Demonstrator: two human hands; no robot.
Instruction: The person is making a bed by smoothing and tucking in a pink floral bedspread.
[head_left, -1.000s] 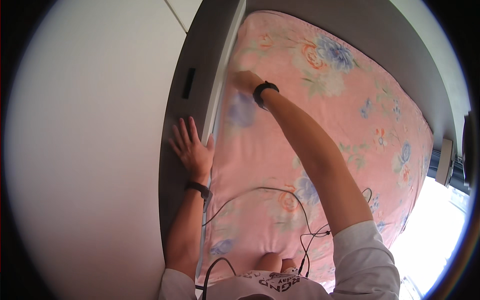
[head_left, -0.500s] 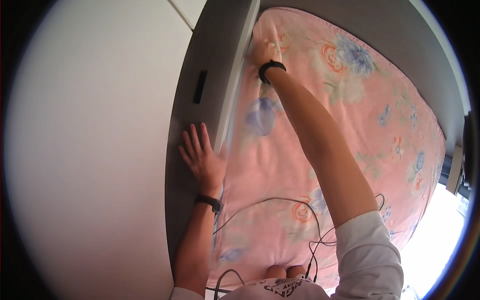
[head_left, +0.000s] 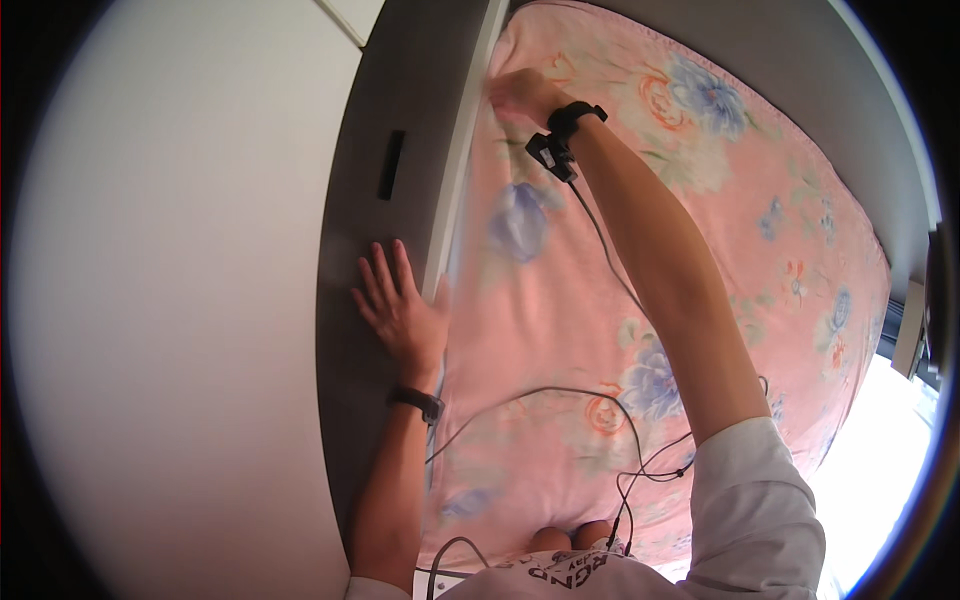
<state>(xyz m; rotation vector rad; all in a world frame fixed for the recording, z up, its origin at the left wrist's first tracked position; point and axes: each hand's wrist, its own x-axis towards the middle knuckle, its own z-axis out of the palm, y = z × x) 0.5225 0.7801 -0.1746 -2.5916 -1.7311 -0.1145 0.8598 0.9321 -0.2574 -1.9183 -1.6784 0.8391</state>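
Note:
A pink bedsheet (head_left: 700, 260) with blue and orange flowers covers a mattress. My right hand (head_left: 520, 92) reaches far along the sheet's left edge and pinches the fabric beside the grey headboard (head_left: 410, 110). My left hand (head_left: 395, 305) lies flat with fingers spread on the grey headboard, its thumb next to the sheet's edge. Both wrists wear black bands, and a thin black cable (head_left: 600, 240) runs from the right wrist down my arm.
A white wall (head_left: 170, 300) fills the left side. A grey bed frame (head_left: 840, 70) curves around the far edge of the mattress. A dark slot (head_left: 392, 165) sits in the headboard. Bright light comes from a window (head_left: 880, 440) at the right.
My right hand has reached farther along the sheet's edge by the headboard. My left hand has stayed pressed on the headboard while my head has leaned closer.

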